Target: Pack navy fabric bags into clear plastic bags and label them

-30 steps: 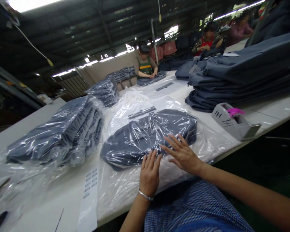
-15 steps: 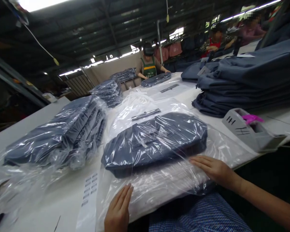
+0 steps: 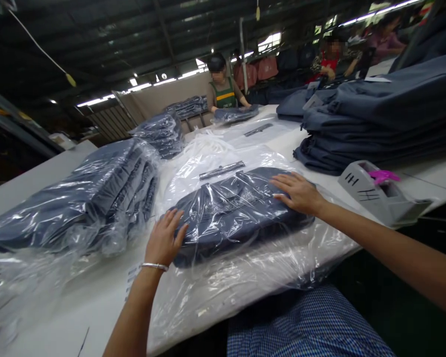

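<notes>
A dark blue fabric bag [image 3: 230, 218] lies flat inside a clear plastic bag [image 3: 223, 285] on the white table in front of me. On its left end rests my left hand [image 3: 166, 237], fingers spread, with a bracelet at the wrist. My right hand [image 3: 295, 192] lies across the upper right end of the wrapped bag, fingers stretched out. Both palms face down, touching the plastic. Beyond the bag, more clear plastic with a dark printed strip [image 3: 222, 170] is spread out.
At left stands a stack of plastic-wrapped bags [image 3: 78, 183], with another wrapped stack [image 3: 161, 134] behind it. Unwrapped blue bags [image 3: 386, 114] are piled at right. A grey tape dispenser [image 3: 379, 193] sits near the right edge. A co-worker [image 3: 225, 89] handles a bag across the table.
Both my hands have moved forward from the near edge of the plastic onto the two ends of the wrapped bag. The co-worker's bag now appears covered in plastic.
</notes>
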Demonstrator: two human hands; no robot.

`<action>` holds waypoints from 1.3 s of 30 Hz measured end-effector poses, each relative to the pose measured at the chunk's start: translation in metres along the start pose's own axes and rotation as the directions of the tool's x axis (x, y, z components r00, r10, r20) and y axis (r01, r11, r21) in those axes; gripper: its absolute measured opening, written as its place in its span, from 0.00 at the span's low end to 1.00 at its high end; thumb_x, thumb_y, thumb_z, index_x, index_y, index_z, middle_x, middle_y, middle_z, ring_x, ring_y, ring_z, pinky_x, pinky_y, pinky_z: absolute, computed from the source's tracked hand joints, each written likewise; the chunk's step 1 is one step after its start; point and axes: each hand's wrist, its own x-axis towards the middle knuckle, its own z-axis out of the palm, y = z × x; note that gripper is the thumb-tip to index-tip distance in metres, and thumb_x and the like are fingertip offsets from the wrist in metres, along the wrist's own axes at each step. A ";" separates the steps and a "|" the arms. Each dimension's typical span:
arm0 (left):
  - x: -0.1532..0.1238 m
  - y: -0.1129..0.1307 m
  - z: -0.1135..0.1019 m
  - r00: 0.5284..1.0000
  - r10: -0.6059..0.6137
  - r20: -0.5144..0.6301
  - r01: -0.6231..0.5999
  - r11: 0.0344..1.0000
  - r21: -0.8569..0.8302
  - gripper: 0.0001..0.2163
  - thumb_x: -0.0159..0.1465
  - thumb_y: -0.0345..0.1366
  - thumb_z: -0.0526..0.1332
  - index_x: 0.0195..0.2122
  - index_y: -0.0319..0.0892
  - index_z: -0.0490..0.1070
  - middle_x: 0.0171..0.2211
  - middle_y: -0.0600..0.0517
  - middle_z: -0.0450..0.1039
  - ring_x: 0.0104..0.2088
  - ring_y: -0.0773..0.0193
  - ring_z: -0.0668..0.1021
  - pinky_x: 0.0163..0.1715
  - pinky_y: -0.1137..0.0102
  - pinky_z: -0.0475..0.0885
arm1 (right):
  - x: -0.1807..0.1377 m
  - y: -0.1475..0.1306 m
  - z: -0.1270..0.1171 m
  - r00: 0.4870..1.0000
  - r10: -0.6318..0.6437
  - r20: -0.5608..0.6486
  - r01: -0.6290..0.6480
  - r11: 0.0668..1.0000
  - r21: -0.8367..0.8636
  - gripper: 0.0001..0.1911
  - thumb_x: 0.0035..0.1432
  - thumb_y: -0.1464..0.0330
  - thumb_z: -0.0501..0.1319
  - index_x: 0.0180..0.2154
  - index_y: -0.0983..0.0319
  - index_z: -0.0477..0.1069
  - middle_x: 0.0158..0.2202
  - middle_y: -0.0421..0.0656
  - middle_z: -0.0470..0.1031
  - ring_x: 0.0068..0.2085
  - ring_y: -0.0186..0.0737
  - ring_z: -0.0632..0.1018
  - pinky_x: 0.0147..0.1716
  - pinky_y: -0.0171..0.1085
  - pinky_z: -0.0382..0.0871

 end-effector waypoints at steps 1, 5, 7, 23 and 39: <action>-0.008 -0.006 0.017 0.999 -0.017 0.043 0.017 1.000 0.017 0.23 0.68 0.44 0.52 0.62 0.42 0.63 0.62 0.42 0.65 0.63 0.49 0.66 0.60 0.51 0.64 | -0.012 0.011 0.013 0.999 0.017 0.030 -0.017 1.000 -0.026 0.24 0.68 0.59 0.53 0.61 0.61 0.64 0.61 0.50 0.67 0.62 0.52 0.67 0.61 0.57 0.56; -0.066 -0.009 0.069 0.997 -0.054 0.061 0.052 0.998 0.031 0.24 0.70 0.42 0.49 0.67 0.45 0.54 0.67 0.44 0.56 0.68 0.49 0.56 0.64 0.47 0.53 | -0.065 0.035 0.043 0.998 0.031 0.057 -0.030 0.999 -0.026 0.25 0.69 0.60 0.50 0.64 0.60 0.59 0.66 0.49 0.59 0.65 0.52 0.61 0.63 0.57 0.51; -0.087 -0.008 0.077 0.998 -0.021 0.059 0.020 1.000 0.018 0.27 0.69 0.45 0.51 0.68 0.45 0.51 0.69 0.44 0.52 0.69 0.47 0.51 0.65 0.46 0.49 | -0.075 0.039 0.047 0.998 0.017 0.055 -0.017 1.000 0.009 0.27 0.69 0.59 0.50 0.65 0.60 0.57 0.68 0.48 0.56 0.66 0.51 0.59 0.64 0.55 0.49; -0.069 -0.012 0.076 0.977 0.034 0.209 -0.034 0.999 -0.004 0.35 0.61 0.54 0.59 0.66 0.48 0.54 0.68 0.45 0.55 0.68 0.43 0.53 0.64 0.45 0.49 | -0.084 -0.079 0.010 0.990 -0.087 -0.107 0.113 0.957 0.269 0.30 0.64 0.67 0.60 0.65 0.56 0.57 0.58 0.45 0.71 0.61 0.48 0.67 0.61 0.51 0.63; -0.129 0.165 0.035 0.994 0.106 -0.030 -0.110 0.938 -0.330 0.19 0.64 0.32 0.62 0.57 0.44 0.67 0.52 0.48 0.75 0.54 0.59 0.74 0.55 0.63 0.71 | -0.147 -0.124 -0.001 0.997 0.063 0.034 -0.071 0.934 0.351 0.17 0.64 0.75 0.56 0.50 0.56 0.75 0.43 0.44 0.80 0.43 0.44 0.78 0.45 0.46 0.73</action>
